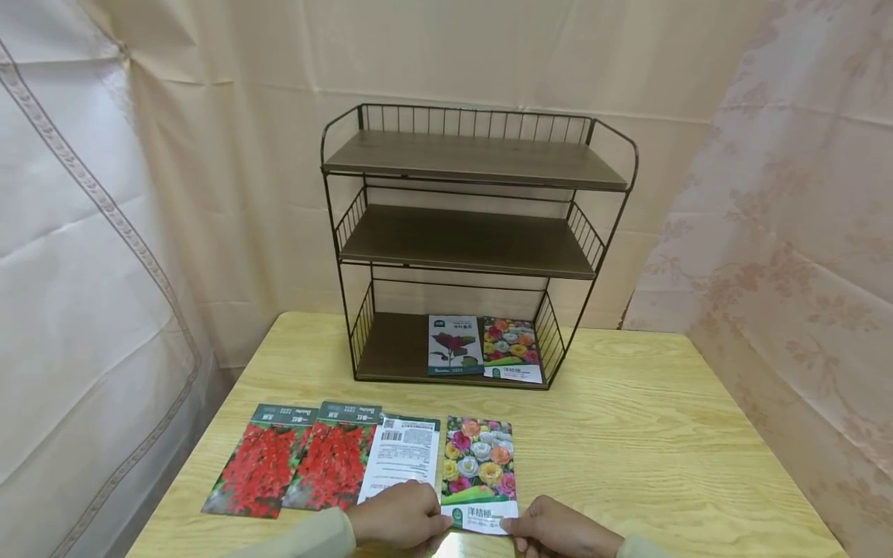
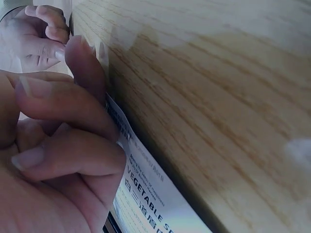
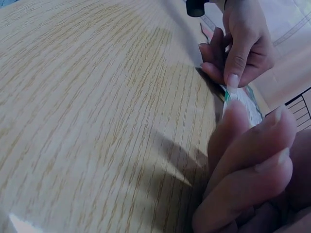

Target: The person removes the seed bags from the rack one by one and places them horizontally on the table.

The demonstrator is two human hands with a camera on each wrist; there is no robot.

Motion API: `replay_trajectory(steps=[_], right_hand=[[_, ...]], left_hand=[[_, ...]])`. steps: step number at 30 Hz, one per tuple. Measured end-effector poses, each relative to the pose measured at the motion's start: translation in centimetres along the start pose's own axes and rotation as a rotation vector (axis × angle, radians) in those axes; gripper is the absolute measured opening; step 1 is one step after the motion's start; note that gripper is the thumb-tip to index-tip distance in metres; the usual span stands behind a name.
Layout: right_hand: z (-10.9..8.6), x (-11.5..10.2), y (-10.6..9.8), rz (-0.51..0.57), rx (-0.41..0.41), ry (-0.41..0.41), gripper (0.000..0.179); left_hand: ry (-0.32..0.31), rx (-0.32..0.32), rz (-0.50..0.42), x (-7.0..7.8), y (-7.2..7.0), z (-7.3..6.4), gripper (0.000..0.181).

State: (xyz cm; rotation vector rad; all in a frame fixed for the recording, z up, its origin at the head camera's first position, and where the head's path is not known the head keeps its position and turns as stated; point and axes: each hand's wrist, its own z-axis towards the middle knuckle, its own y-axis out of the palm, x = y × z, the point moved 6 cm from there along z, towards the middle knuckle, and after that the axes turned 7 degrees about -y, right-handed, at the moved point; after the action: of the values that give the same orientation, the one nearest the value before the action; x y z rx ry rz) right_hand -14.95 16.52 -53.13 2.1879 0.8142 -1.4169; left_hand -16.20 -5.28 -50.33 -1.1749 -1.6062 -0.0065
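Note:
A seed packet with many-coloured flowers [image 1: 480, 465] lies at the front of the table, its white label end nearest me. My left hand [image 1: 403, 513] pinches the packet's near left corner with curled fingers. At the near right corner my right hand [image 1: 558, 528] pinches it between thumb and fingers. In the right wrist view the left hand [image 3: 248, 48] shows its thumb on the packet's edge. Just left lies a white packet printed with text and a barcode [image 1: 403, 453], partly behind the left hand. Farther left, two red-flower seed packets [image 1: 338, 457] overlap slightly.
Behind stands a three-tier black wire rack [image 1: 474, 267] with brown shelves. On its bottom shelf are a packet with a dark-leaved plant [image 1: 455, 345] and another many-coloured flower packet [image 1: 512, 349], side by side at the right. The wooden table [image 1: 628, 434] backs onto hanging cloth.

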Motion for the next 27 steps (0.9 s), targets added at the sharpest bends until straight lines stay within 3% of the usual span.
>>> replay_trajectory(steps=[12, 19, 23, 27], right_hand=[[-0.1, 0.1, -0.5, -0.078, 0.031, 0.009, 0.041], [-0.5, -0.9, -0.4, -0.02, -0.012, 0.01, 0.04], [-0.5, -1.7, -0.8, 0.03, -0.044, 0.012, 0.04], [-0.1, -2.8, -1.5, -0.026, -0.025, -0.034, 0.039]], left_hand=[[0.011, -0.038, -0.034, 0.2, 0.0, -0.1, 0.048], [0.034, -0.04, -0.065, 0.4, -0.3, -0.1, 0.043], [0.071, -0.027, -0.09, 0.5, -0.9, 0.2, 0.038], [0.089, -0.001, -0.161, 0.5, -2.1, 0.7, 0.035]])
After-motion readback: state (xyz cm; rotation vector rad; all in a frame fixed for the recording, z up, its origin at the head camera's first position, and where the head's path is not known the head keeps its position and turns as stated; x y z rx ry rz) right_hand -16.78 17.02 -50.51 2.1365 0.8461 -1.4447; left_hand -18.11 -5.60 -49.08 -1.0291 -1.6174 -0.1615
